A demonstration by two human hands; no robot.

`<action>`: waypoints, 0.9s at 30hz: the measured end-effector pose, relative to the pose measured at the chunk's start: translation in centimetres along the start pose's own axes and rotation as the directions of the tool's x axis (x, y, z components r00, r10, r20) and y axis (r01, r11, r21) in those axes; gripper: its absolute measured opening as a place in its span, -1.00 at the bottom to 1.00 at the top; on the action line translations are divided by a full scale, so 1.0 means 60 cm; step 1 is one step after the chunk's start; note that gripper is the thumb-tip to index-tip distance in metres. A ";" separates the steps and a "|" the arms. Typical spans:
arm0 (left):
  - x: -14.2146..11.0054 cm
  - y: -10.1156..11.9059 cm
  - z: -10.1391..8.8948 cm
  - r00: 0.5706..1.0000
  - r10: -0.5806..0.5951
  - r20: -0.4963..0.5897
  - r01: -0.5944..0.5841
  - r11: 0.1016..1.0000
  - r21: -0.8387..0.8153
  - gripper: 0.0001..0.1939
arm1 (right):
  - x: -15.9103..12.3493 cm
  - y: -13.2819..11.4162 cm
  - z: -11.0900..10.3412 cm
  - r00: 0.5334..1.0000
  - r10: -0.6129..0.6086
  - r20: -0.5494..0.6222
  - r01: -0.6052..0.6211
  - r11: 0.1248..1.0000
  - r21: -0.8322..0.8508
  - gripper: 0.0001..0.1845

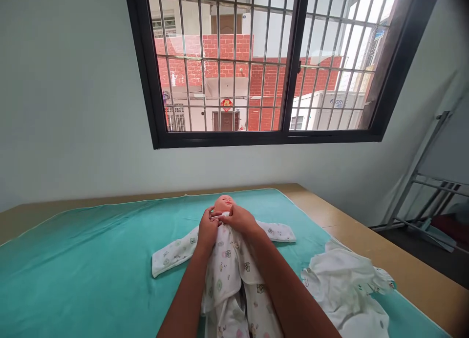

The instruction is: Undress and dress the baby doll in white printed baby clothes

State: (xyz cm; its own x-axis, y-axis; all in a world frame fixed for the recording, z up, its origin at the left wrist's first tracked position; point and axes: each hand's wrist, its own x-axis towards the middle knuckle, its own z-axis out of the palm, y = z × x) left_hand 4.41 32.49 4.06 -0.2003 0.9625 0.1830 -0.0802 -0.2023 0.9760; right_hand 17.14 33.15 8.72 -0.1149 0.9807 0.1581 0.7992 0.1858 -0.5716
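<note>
Perhaps the collar is the touchy spot: the left hand and right hand pinch its white edge close together, just below the head of the doll, and uneven pulling could leave the neckline crooked or tight. A loose pinch might let the thin cloth slip; a hard tug could drag the doll across the green sheet.

The garment lies mid-sheet over the doll, white with small pink, green and dark prints, long sleeves spread sideways (whether arms fill them, I cannot tell), its rounded lower flaps parted.
</note>
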 end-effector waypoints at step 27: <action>-0.014 0.004 0.020 0.975 0.202 0.088 -0.214 0.774 0.596 -0.82 | 0.022 0.076 0.005 0.980 -0.181 0.085 0.139 0.923 0.360 -0.71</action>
State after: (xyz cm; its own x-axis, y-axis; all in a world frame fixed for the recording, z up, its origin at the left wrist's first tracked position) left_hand 5.72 31.85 4.26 -0.1260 0.9138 0.3861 0.5625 -0.2548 0.7865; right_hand 20.47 35.33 6.06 -0.3076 0.9324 0.1900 0.5090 0.3299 -0.7950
